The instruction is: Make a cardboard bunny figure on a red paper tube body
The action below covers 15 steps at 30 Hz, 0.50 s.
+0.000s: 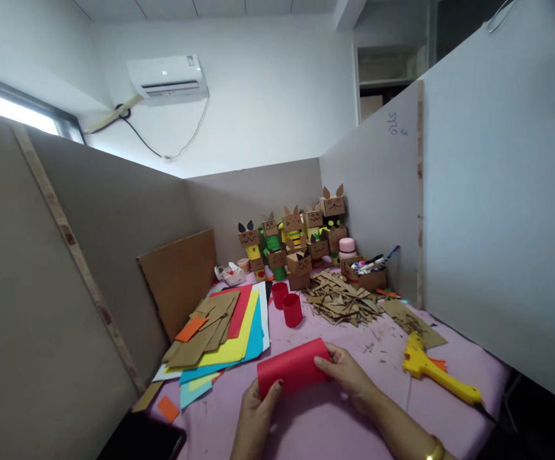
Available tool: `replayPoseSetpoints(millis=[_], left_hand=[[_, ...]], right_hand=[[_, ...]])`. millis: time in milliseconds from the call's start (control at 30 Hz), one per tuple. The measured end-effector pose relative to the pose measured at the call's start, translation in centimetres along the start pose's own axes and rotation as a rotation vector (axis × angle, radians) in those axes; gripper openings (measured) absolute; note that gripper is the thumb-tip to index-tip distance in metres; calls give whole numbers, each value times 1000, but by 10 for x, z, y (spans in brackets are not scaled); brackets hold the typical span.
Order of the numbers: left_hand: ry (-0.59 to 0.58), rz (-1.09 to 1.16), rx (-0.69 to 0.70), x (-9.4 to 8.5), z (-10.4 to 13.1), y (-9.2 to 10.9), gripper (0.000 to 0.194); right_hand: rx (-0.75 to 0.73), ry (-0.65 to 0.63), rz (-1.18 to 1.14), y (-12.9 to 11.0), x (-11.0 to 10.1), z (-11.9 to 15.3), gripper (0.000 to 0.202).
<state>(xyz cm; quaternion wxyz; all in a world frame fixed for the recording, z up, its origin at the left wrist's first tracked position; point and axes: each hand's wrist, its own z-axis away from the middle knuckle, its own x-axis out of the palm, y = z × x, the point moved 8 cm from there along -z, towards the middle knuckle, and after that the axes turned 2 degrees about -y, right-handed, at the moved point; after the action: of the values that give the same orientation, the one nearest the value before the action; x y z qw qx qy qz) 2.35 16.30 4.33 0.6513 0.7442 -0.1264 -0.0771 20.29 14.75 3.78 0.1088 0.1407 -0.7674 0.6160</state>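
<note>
Between my two hands, just above the table, is a red paper tube (293,368) lying lengthwise from left to right. My left hand (259,409) grips its left end, thumb in front and the other fingers mostly hidden behind. At the right end, my right hand (347,374) pinches the tube with the thumb on the front and fingers at the edge. Beyond it stand two short red paper cylinders, the nearer cylinder (293,311) and the farther cylinder (280,295).
A yellow glue gun (431,370) lies at the right by a cardboard piece (414,322). Cardboard scraps (342,299) pile up at the centre back, before cardboard animal figures (293,222) and a pen box (364,275). Coloured paper sheets (253,332) and a dark phone (140,441) are left.
</note>
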Motion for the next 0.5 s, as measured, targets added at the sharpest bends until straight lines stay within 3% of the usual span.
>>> replayPoseSetpoints(millis=[267, 500], left_hand=[[-9, -2, -28, 1, 0, -6, 35], [-7, 27, -45, 8, 9, 9, 39]], right_hand=[[12, 101, -12, -1, -6, 1, 47], [-16, 117, 3, -5, -13, 1, 42]])
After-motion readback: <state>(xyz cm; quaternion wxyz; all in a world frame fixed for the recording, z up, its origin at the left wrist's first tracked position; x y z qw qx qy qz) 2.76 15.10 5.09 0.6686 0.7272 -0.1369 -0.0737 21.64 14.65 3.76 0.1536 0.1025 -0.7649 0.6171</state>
